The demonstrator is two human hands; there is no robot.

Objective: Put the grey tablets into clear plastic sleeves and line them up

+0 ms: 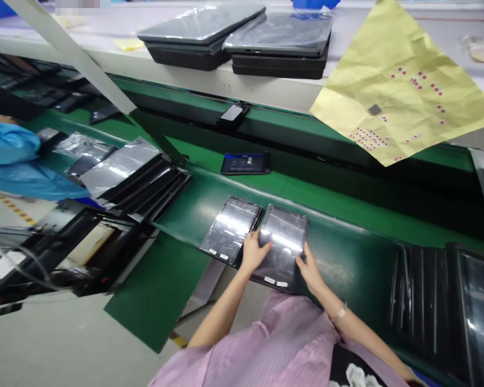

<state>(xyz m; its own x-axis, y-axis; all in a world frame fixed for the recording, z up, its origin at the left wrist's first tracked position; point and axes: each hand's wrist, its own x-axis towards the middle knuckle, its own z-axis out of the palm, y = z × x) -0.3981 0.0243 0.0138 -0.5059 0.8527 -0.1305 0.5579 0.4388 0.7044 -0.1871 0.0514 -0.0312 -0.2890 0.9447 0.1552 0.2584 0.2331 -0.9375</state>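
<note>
One pink garment [282,333], nearest. One dark, glossy tablet [282,236], two white labels at its near end, above the green surface [342,252]. Left grip [255,253], partly closed, pinching its left edge; right grip [310,267] likewise, right edge. Second tablet [232,226], just beside, left. Bare surface rightward, to upright dark panels [423,290].

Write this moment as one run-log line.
left hand: grips glossy panel by left edge | right hand: grips its right edge | left of it: second panel | surface: green worktop
</note>
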